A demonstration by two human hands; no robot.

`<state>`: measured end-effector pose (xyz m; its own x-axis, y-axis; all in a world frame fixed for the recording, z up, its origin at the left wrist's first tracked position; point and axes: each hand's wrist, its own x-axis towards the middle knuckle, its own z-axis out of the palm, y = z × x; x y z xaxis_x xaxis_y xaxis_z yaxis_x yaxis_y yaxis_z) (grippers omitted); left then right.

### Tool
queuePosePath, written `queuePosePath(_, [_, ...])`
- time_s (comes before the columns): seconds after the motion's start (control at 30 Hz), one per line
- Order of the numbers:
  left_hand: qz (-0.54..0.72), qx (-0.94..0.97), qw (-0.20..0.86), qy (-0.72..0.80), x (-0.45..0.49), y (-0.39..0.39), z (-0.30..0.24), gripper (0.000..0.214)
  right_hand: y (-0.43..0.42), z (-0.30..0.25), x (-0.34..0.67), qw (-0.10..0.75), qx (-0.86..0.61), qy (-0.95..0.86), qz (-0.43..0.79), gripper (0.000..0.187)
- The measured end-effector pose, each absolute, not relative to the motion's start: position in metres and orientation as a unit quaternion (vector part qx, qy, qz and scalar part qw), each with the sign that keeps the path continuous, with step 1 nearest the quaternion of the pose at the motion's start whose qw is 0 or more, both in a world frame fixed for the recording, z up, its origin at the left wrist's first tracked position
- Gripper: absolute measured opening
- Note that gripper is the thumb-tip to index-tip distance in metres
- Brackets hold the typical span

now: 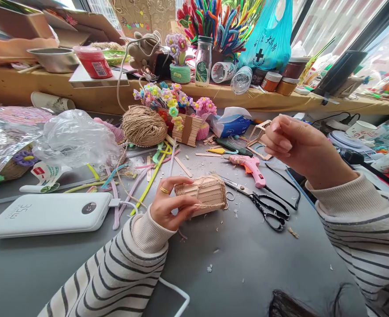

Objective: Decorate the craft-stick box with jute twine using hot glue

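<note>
My left hand (168, 204) grips a small box of wooden craft sticks (209, 196) with twine around its edges, low over the grey table. Thumb and fingers close on its left end. Raised to the right, my right hand (308, 149) has its fingers curled together; whether anything thin is pinched there is too small to tell. Just right of the box lie black-handled scissors (272, 209), blades toward it. Behind them rests a pink glue gun (250, 168) with a black cord. A ball of twine (144, 126) sits farther back, and a loose strand trails from it toward my left hand.
At left lie a white power bank (49, 211) with a cable, pipe cleaners (151, 176) and clear plastic wrap (78, 136). A small stick frame (260, 147) stands behind my right hand. Jars, a glass bottle (203, 61) and a blue bag (267, 39) line the back ledge.
</note>
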<state>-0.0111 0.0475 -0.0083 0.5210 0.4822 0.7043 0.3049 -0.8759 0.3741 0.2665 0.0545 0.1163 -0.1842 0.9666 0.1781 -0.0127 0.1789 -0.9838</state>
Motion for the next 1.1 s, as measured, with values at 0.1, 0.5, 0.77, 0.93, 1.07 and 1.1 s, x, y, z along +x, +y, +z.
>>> queuePosePath(0.1, [0.433, 0.866, 0.094, 0.231, -0.010, 0.046, -0.008, 0.014, 0.056, 0.122, 0.274, 0.513, -0.410, -0.608, 0.446, 0.015])
queuePosePath(0.5, [0.441, 0.864, 0.100, 0.219, -0.009, 0.047, -0.007, 0.013, 0.070, 0.103, 0.299, 0.273, -0.589, -0.757, -0.071, 0.035])
queuePosePath(0.77, [0.435, 0.865, 0.112, 0.224, -0.010, 0.046, -0.008, 0.015, 0.026, 0.063, 0.241, 0.113, -0.507, -0.768, 0.374, 0.047])
queuePosePath(0.93, [0.431, 0.866, 0.111, 0.228, -0.010, 0.046, -0.008, 0.016, 0.033, 0.065, 0.250, 0.129, -0.513, -0.766, 0.365, 0.029])
queuePosePath(1.07, [0.430, 0.866, 0.117, 0.228, -0.010, 0.046, -0.008, 0.016, 0.039, 0.065, 0.268, 0.133, -0.551, -0.762, 0.313, 0.033])
queuePosePath(1.1, [0.432, 0.865, 0.117, 0.226, -0.010, 0.046, -0.008, 0.016, 0.040, 0.065, 0.272, 0.132, -0.560, -0.761, 0.300, 0.034])
